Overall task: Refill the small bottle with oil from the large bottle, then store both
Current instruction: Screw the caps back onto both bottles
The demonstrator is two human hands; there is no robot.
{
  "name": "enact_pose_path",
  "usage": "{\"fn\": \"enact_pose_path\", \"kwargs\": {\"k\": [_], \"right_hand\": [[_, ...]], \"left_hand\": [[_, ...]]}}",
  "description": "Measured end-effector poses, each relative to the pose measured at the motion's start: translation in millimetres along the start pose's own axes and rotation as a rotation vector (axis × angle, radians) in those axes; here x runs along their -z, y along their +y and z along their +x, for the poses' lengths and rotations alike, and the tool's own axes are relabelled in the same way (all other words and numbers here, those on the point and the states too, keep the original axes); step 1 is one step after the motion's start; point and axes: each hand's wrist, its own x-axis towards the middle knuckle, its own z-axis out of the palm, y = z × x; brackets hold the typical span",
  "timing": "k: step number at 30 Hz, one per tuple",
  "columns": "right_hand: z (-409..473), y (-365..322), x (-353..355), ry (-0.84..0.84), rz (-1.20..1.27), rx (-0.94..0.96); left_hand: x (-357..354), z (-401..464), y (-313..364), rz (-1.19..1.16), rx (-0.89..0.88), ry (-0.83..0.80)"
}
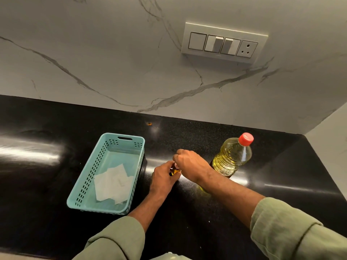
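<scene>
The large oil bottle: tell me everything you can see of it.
The large bottle is clear ribbed plastic, holding yellow oil to near its shoulder, with a red screw cap still on. It stands upright on the black countertop, at the right, near the wall corner. The right hand and forearm pass in front of its base; whether they touch it cannot be told. No label shows.

Both hands [163, 178] [189, 164] grip the small bottle [175, 171] beside the large bottle [231, 158].
</scene>
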Motion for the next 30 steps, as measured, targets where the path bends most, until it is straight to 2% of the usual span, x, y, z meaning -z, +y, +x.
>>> {"fn": "enact_pose_path", "kwargs": {"k": [10, 15, 18, 25, 30], "right_hand": [[-9, -18, -13, 0.087, 0.095, -0.212], [-22, -10, -11, 0.190, 0.389, -0.382], [-55, -1, -20, 0.264, 0.434, -0.444], [-149, 4, -69, 0.190, 0.532, -0.688], [-177, 0, -83, 0.206, 0.568, -0.728]], "left_hand": [[0, -3, 1, -0.012, 0.001, 0.011], [8, 0, 1, -0.051, 0.016, 0.033], [18, 14, 5, -0.041, 0.051, 0.077], [22, 33, 12, 0.018, 0.104, 0.089], [9, 25, 7, 0.042, 0.105, 0.038]]}}
